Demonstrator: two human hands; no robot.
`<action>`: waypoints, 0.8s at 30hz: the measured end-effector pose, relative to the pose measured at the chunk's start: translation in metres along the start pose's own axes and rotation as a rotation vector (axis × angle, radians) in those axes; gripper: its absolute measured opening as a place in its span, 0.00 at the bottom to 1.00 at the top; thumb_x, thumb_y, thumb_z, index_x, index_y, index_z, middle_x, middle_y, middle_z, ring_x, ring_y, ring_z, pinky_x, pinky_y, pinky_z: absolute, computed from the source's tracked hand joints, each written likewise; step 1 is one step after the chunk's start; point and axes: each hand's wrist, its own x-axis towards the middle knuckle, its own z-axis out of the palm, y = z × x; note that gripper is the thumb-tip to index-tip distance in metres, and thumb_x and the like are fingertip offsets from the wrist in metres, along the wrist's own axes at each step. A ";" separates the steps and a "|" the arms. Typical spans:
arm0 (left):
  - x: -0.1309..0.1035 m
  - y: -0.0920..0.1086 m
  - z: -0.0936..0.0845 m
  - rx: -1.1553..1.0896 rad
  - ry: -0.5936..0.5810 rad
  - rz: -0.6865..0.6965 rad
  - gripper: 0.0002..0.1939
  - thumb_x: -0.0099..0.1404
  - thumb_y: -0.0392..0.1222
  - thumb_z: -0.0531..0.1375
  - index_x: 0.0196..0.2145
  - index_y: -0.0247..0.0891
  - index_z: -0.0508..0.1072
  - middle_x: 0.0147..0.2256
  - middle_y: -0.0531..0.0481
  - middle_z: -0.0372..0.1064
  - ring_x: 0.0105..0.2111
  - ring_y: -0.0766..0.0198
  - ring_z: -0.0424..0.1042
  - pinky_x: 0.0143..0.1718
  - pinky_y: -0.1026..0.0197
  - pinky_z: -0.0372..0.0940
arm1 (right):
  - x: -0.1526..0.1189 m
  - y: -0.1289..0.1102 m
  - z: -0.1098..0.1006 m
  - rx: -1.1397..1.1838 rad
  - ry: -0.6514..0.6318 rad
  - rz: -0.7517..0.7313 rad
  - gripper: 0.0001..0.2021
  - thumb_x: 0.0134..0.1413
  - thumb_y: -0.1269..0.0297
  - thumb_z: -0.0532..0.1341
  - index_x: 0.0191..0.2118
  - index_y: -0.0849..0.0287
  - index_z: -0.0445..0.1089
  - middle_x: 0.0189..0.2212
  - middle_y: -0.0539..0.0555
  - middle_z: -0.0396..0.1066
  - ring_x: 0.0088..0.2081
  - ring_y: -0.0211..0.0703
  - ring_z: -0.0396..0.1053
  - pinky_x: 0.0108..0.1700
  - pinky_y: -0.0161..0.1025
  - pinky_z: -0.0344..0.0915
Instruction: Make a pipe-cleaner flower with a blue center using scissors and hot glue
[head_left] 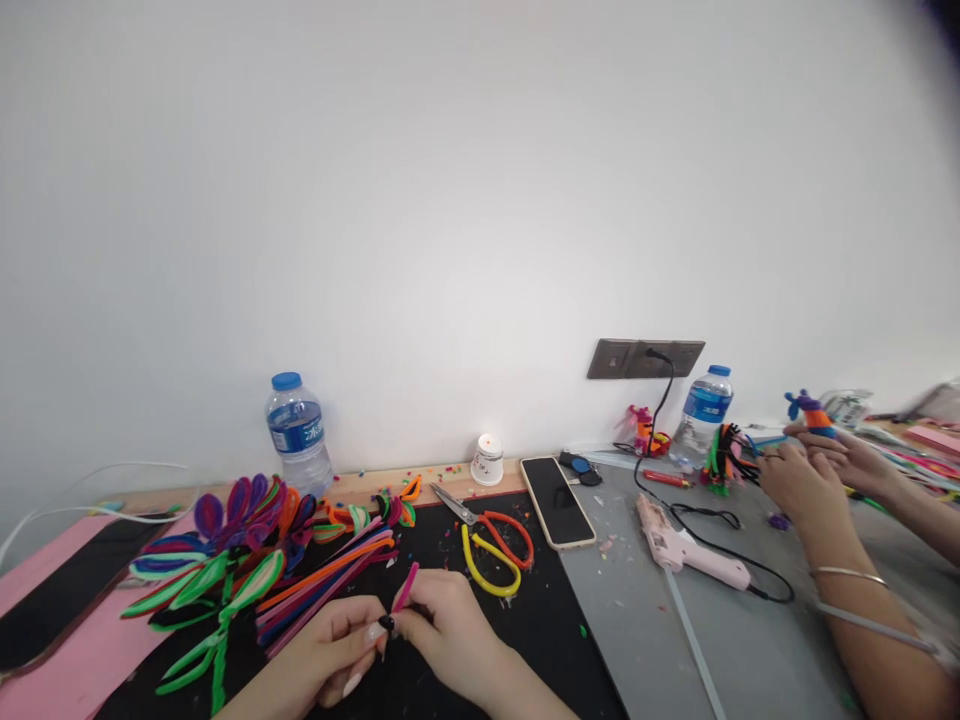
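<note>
- Strip of magenta, fuzzy pipe cleaner was clamped in the right hand, above the flat black mat, inward from its right edge.
- Left hand was just beside; its grip I could not tell.
- Pinching short, steadily, seemed best.

1. Before me, the grey table bears a black mat.
2. On that mat I have pipe cleaners to the left and scissors toward its far side.
3. Pink paper lies at my left.
4. A water bottle and a white cup stand along the far edge.
5. A glue gun lies right.
</note>
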 end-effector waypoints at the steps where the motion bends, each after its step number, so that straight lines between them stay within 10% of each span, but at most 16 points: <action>1: 0.000 0.000 -0.001 -0.003 -0.009 -0.003 0.17 0.56 0.54 0.56 0.24 0.36 0.60 0.14 0.60 0.51 0.12 0.77 0.41 0.14 0.68 0.34 | 0.000 0.000 0.000 0.001 0.001 -0.003 0.06 0.49 0.74 0.58 0.24 0.59 0.64 0.22 0.45 0.63 0.26 0.31 0.60 0.30 0.26 0.54; 24: -0.009 0.008 0.002 0.018 0.003 0.059 0.17 0.56 0.53 0.56 0.25 0.33 0.64 0.15 0.57 0.57 0.13 0.76 0.45 0.15 0.67 0.38 | -0.001 -0.006 0.005 0.024 -0.002 0.006 0.09 0.52 0.71 0.53 0.22 0.60 0.60 0.21 0.48 0.58 0.25 0.34 0.56 0.27 0.30 0.52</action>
